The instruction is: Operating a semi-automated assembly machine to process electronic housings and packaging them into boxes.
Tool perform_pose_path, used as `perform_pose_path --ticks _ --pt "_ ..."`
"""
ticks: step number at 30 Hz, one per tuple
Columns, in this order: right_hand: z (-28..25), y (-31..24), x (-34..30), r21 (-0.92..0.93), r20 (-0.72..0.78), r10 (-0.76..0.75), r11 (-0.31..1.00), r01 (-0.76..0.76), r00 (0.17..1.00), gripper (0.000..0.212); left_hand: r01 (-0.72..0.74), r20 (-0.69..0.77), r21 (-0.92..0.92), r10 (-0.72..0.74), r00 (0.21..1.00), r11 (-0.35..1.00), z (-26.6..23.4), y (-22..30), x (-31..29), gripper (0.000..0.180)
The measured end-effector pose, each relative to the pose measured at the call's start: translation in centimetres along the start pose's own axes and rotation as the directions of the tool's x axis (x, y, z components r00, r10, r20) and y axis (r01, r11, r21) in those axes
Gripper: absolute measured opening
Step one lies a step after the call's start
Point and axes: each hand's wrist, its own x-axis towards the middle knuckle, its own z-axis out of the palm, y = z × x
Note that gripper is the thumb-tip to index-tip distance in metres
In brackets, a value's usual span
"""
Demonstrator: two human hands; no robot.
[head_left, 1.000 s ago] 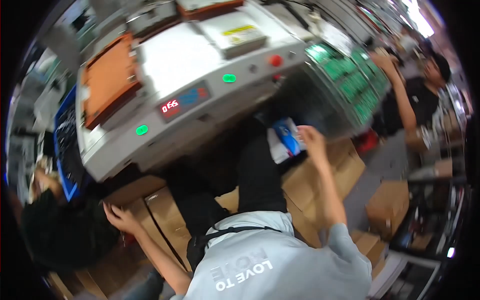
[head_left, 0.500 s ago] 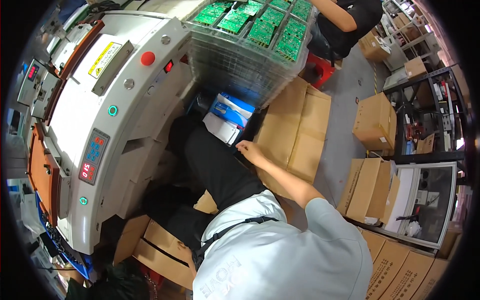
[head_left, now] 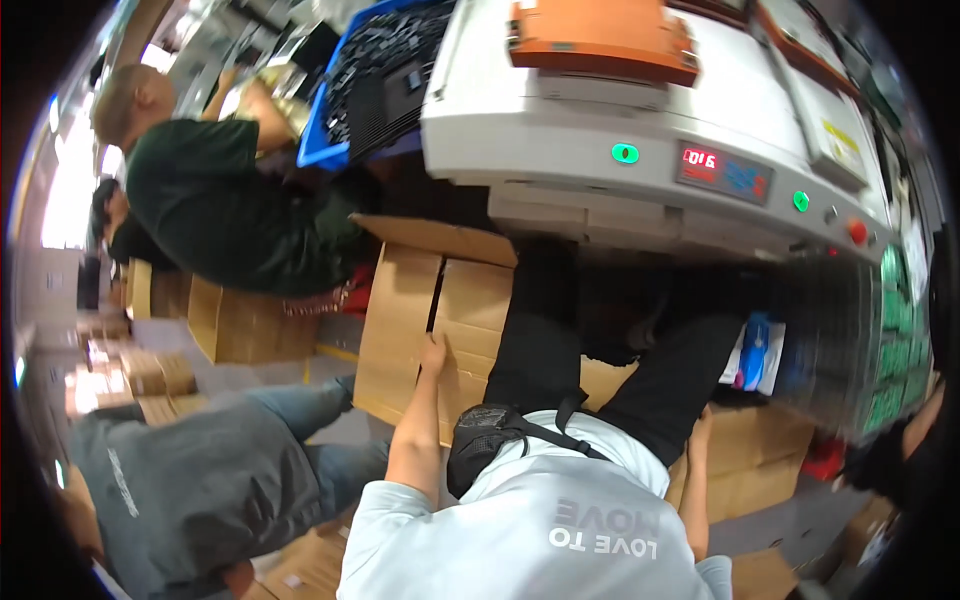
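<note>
My left hand point(head_left: 432, 352) is at the gap between the flaps of a cardboard box point(head_left: 392, 330), left of my legs. Its fingers look curled on a flap edge, though the view is slightly blurred. My right hand point(head_left: 702, 430) hangs low beside my right thigh, close to another cardboard box point(head_left: 752, 460); its fingers are too unclear to read. In front of me stands a white machine point(head_left: 560, 130) with an orange fixture point(head_left: 600, 40) on top, a lit control panel point(head_left: 725, 172), green buttons and a red knob point(head_left: 857, 231).
A blue bin point(head_left: 318, 130) of black parts sits left of the machine. One person in dark green point(head_left: 220, 200) works there; another in grey point(head_left: 210, 490) is at lower left. Stacked clear trays point(head_left: 835, 340) with green circuit boards stand at right, near a blue-and-white packet point(head_left: 755, 355).
My view has swung left, bringing the bin and both co-workers into sight. My right hand has drawn back beside my thigh; my left remains by the box. The panel's lit display has changed.
</note>
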Motion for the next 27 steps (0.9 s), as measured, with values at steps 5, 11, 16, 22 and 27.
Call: perform_pose_path --ticks 5,11,16,22,27 --pt "0.7 -8.9 1.2 -0.328 -0.188 -0.192 0.937 0.123 0.963 0.026 -0.001 0.409 -0.321 0.14 0.902 0.947 -6.5 5.9 -5.7 0.055" --pt "9.4 -28.0 3.1 -0.546 0.016 -0.594 0.669 0.505 0.804 0.015 -0.372 0.416 -0.296 0.469 0.779 0.88 2.7 6.6 -8.2 0.033" --pt "16.9 -33.4 6.9 -0.431 0.365 -0.694 0.465 0.773 0.621 0.019 0.116 0.47 -0.463 0.133 0.873 0.879 11.7 3.1 -4.0 0.03" --pt "16.7 -31.8 11.0 -0.531 0.31 -0.551 0.576 0.622 0.775 0.015 -0.141 0.286 0.226 0.072 0.955 0.964 13.8 6.2 0.9 0.056" --pt "13.0 -29.2 12.6 -0.72 0.253 -0.544 0.445 0.532 0.8 0.015 0.309 0.151 0.213 -0.344 0.927 0.927 16.1 8.3 2.6 0.099"
